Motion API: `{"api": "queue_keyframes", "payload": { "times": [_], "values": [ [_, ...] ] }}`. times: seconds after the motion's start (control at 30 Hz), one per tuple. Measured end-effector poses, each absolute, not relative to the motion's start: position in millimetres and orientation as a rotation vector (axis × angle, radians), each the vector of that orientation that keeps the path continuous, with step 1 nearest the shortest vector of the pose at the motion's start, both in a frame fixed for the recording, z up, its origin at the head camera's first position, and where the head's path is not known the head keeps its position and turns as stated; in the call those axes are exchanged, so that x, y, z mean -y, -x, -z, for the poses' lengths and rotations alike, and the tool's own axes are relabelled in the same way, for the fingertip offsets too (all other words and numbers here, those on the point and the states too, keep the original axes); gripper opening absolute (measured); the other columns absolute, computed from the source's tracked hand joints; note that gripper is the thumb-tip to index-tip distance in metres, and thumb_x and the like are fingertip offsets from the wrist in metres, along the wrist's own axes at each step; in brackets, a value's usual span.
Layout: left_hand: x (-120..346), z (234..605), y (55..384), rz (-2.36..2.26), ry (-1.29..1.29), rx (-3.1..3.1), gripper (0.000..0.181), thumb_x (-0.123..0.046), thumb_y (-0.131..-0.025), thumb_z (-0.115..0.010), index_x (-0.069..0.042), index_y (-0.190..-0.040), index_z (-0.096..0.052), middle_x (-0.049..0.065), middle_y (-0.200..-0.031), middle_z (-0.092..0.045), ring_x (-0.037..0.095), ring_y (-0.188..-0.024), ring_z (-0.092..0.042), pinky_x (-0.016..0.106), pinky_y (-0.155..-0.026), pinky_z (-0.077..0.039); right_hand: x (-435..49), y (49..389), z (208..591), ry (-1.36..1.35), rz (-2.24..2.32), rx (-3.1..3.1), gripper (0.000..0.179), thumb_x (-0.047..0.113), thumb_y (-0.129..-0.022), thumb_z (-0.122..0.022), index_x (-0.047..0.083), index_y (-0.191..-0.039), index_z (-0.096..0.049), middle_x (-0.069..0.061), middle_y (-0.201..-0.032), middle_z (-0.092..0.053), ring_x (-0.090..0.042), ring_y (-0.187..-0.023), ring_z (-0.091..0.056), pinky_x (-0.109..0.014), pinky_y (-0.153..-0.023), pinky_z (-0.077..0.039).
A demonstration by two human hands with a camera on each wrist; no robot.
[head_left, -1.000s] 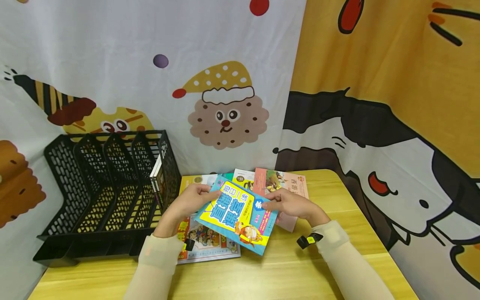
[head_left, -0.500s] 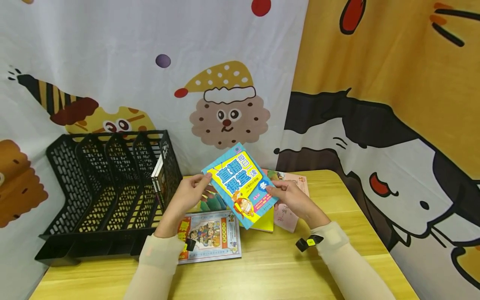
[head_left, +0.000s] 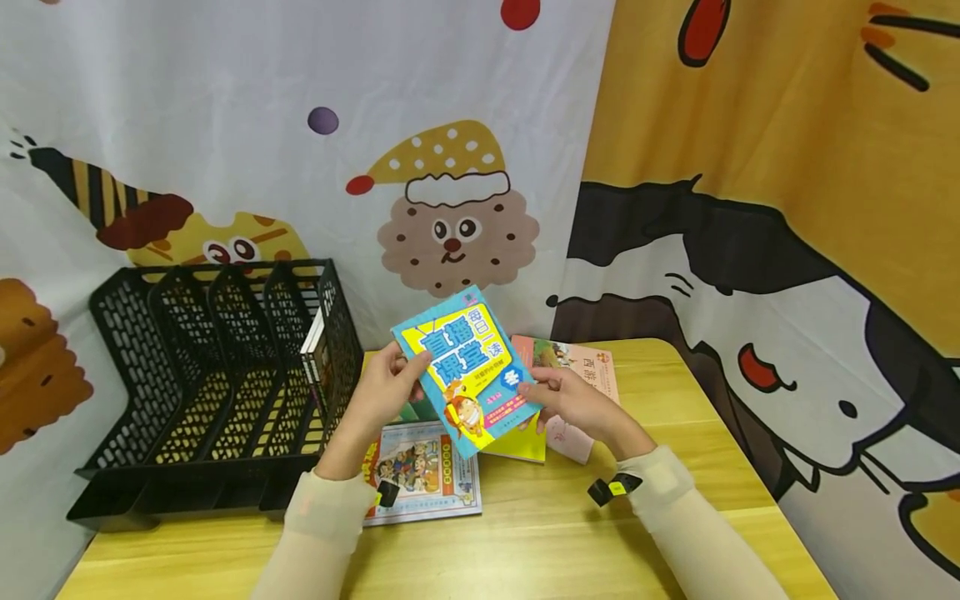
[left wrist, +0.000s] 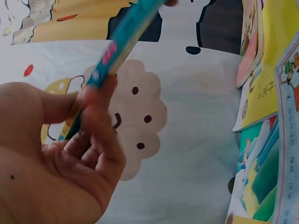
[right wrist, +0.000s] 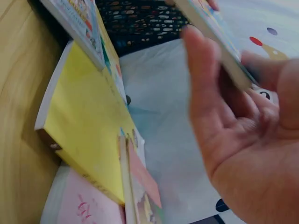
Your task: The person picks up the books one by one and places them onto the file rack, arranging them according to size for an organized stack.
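Note:
A blue and yellow book [head_left: 461, 358] is held up above the table, tilted, its cover facing the head camera. My left hand [head_left: 386, 387] pinches its left edge, thumb on the cover and fingers behind. At its lower right corner my right hand [head_left: 573, 404] grips it the same way. In the left wrist view the book [left wrist: 124, 44] appears edge-on between thumb and fingers. The right wrist view shows its page edges [right wrist: 217, 46] in the hand. Below lie a comic-style book [head_left: 427, 479], a yellow book [right wrist: 86, 116] and a pink book [head_left: 573, 437].
On the left of the wooden table [head_left: 570, 542] stands a black mesh file rack [head_left: 217, 400] with several slots. A few thin books [head_left: 315, 358] stand upright in its rightmost slot. Behind the table hangs a printed curtain [head_left: 450, 75].
Both hands have raised the blue and yellow book off the pile and turned it more upright. Over the last half second it has shifted slightly left.

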State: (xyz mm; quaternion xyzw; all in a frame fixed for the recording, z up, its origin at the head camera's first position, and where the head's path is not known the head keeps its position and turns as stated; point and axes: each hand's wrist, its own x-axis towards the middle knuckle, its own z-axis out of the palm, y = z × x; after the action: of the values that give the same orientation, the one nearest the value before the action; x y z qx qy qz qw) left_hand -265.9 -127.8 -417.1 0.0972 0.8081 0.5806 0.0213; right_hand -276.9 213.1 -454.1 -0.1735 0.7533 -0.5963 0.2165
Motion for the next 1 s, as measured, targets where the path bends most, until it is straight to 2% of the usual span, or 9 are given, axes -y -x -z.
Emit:
{"api": "queue_keyframes", "payload": {
  "times": [0.1, 0.2, 0.3, 0.43, 0.63, 0.87, 1.0],
  "values": [
    [133.2, 412.9, 261.4, -1.811, -0.32, -2.561, 0.031, -0.04, -0.115, -0.06, -0.008, -0.112, -0.061, 0.002, -0.063, -0.047, 0.018, -0.051, -0.044, 0.032, -0.051, -0.036, -212.8, 277.6, 456.8, 0.517, 1.552, -2.046, 0.043, 0.038, -0.115, -0.062, 0.009, -0.146, -0.067, -0.01, -0.125, -0.082, -0.027, -0.097, -0.081, -0.042, -0.081, -0.067],
    [140.9, 406.7, 256.8, -1.774, -0.321, -2.648, 0.027, -0.037, -0.115, -0.061, -0.012, -0.122, -0.067, 0.002, -0.067, -0.044, 0.017, -0.051, -0.035, 0.032, -0.051, -0.033, -212.3, 277.4, 458.5, 0.544, 1.502, -2.048, 0.042, 0.036, -0.116, -0.061, 0.008, -0.146, -0.066, -0.011, -0.129, -0.078, -0.029, -0.1, -0.081, -0.042, -0.083, -0.067],
    [149.5, 399.6, 253.0, -1.707, -0.301, -2.744, 0.031, -0.037, -0.115, -0.061, -0.014, -0.134, -0.069, 0.006, -0.077, -0.058, 0.018, -0.057, -0.045, 0.032, -0.056, -0.038, -211.3, 276.8, 459.0, 0.562, 1.474, -2.044, 0.043, 0.035, -0.116, -0.06, 0.007, -0.148, -0.064, -0.014, -0.133, -0.076, -0.032, -0.103, -0.081, -0.043, -0.085, -0.068],
    [160.2, 391.3, 249.0, -1.672, -0.28, -2.791, 0.036, -0.037, -0.116, -0.06, -0.012, -0.14, -0.068, 0.015, -0.091, -0.073, 0.023, -0.068, -0.062, 0.032, -0.06, -0.046, -210.4, 277.7, 461.3, 0.579, 1.458, -2.03, 0.05, 0.037, -0.117, -0.058, 0.002, -0.153, -0.06, -0.017, -0.135, -0.077, -0.033, -0.105, -0.08, -0.042, -0.084, -0.068],
    [178.5, 380.9, 243.8, -1.703, -0.246, -2.813, 0.041, -0.038, -0.117, -0.056, -0.01, -0.146, -0.063, 0.02, -0.103, -0.08, 0.018, -0.076, -0.076, 0.03, -0.069, -0.061, -208.1, 280.3, 467.7, 0.581, 1.466, -2.013, 0.053, 0.038, -0.116, -0.058, -0.003, -0.15, -0.06, -0.014, -0.128, -0.08, -0.034, -0.103, -0.079, -0.038, -0.082, -0.067],
    [203.4, 373.5, 231.8, -1.698, -0.135, -2.896, 0.049, -0.045, -0.117, -0.053, -0.007, -0.148, -0.06, 0.022, -0.106, -0.078, 0.013, -0.076, -0.075, 0.029, -0.065, -0.061, -189.4, 277.2, 474.6, 0.613, 1.445, -1.965, 0.047, 0.036, -0.117, -0.058, -0.002, -0.143, -0.066, -0.018, -0.125, -0.081, -0.043, -0.103, -0.079, -0.034, -0.077, -0.065],
    [219.7, 370.3, 225.0, -1.713, -0.083, -2.918, 0.05, -0.044, -0.117, -0.053, -0.009, -0.151, -0.058, 0.021, -0.109, -0.077, 0.011, -0.077, -0.075, 0.027, -0.067, -0.062, -172.8, 274.5, 477.7, 0.62, 1.426, -1.956, 0.041, 0.034, -0.117, -0.058, 0.003, -0.14, -0.071, -0.016, -0.122, -0.082, -0.042, -0.102, -0.08, -0.034, -0.075, -0.066]
  ]
}}
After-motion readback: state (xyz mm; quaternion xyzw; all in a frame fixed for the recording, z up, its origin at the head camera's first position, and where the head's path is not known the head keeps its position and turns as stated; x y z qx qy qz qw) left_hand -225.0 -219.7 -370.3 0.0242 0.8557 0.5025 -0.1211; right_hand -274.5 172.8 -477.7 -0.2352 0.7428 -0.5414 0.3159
